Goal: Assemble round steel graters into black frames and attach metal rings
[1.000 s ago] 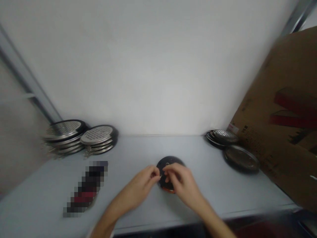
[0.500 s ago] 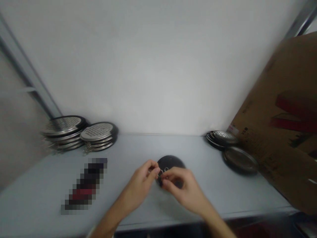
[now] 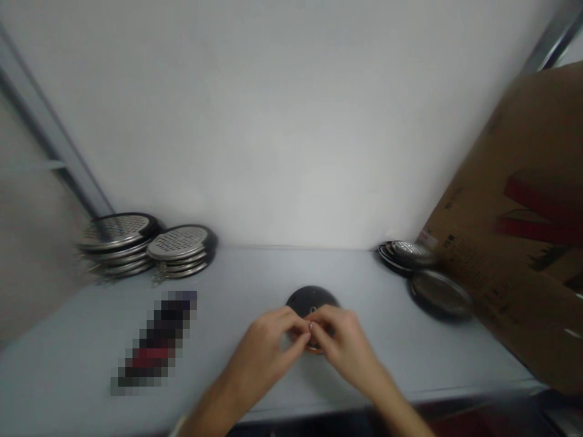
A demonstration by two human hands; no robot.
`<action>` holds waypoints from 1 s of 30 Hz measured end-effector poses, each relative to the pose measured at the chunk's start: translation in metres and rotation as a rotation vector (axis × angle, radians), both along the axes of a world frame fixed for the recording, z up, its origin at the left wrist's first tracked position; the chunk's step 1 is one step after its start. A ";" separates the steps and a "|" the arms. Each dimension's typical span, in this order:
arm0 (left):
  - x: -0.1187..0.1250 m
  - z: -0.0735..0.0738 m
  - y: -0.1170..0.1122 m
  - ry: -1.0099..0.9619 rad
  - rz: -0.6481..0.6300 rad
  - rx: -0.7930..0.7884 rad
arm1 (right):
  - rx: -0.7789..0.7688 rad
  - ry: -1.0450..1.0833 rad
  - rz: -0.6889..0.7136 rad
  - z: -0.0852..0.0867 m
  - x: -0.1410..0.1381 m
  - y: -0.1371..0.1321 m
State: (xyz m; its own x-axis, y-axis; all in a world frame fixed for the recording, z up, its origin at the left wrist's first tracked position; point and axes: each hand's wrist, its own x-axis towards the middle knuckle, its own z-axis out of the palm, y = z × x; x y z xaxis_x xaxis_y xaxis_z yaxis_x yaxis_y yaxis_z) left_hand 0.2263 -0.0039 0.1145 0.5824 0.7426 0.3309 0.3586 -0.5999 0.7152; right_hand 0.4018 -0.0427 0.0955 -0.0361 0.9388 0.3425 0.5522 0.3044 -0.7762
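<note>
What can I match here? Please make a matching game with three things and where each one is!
Things:
1. Stacks of holed metal discs
2. Black round disc
3. Cardboard box

Places:
A. At the right side of the shelf
B. Under the left hand and right hand
C. At the back left of the shelf

Right pairs: 1-C, 2-B, 3-A.

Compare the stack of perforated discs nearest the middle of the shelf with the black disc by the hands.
The stack is several discs piled up, while the black disc lies alone. The stack shows a perforated steel face; the black disc shows a dark face. The stack stands untouched near the back wall, while the black disc sits under the left hand and right hand, whose fingertips meet over it. Both are round and lie on the pale shelf.
</note>
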 end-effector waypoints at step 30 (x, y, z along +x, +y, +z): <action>0.005 -0.010 0.004 0.090 0.052 0.247 | -0.123 0.091 -0.107 -0.001 -0.010 -0.001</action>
